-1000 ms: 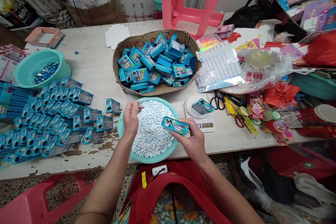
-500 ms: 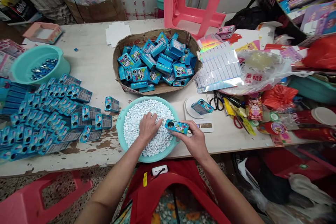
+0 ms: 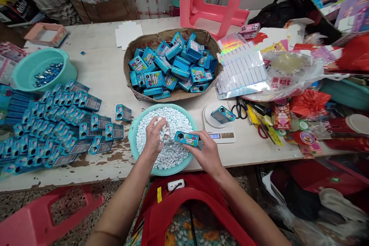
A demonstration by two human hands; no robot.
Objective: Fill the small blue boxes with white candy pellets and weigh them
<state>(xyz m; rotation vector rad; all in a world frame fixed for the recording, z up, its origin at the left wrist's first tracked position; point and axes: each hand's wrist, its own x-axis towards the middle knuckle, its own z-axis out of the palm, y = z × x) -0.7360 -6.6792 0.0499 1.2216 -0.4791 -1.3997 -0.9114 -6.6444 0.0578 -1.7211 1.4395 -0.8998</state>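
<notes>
My left hand (image 3: 155,135) is closed on some small white candies, just above a turquoise bowl (image 3: 133,138) full of white candies (image 3: 170,161). My right hand (image 3: 208,150) grips a small blue tin (image 3: 186,138) over the bowl's right side, its round dark opening toward my left hand. Right of the bowl, another blue tin (image 3: 223,115) rests on a white scale (image 3: 229,137) with a lit display. A single blue tin (image 3: 123,113) stands left of the bowl. Behind the bowl, a cardboard tray (image 3: 129,52) holds several blue tins (image 3: 173,69).
Rows of blue tins (image 3: 57,123) cover the table's left side, beside a turquoise basin (image 3: 67,73) of shiny blue pieces. Scissors (image 3: 241,108), markers and plastic bags (image 3: 291,77) lie at the right. A pink stool (image 3: 187,0) stands at the back.
My left hand has lifted out of the white candies and closed around some. My right hand has moved slightly left with the blue tin. The scale's display now shows lit digits.
</notes>
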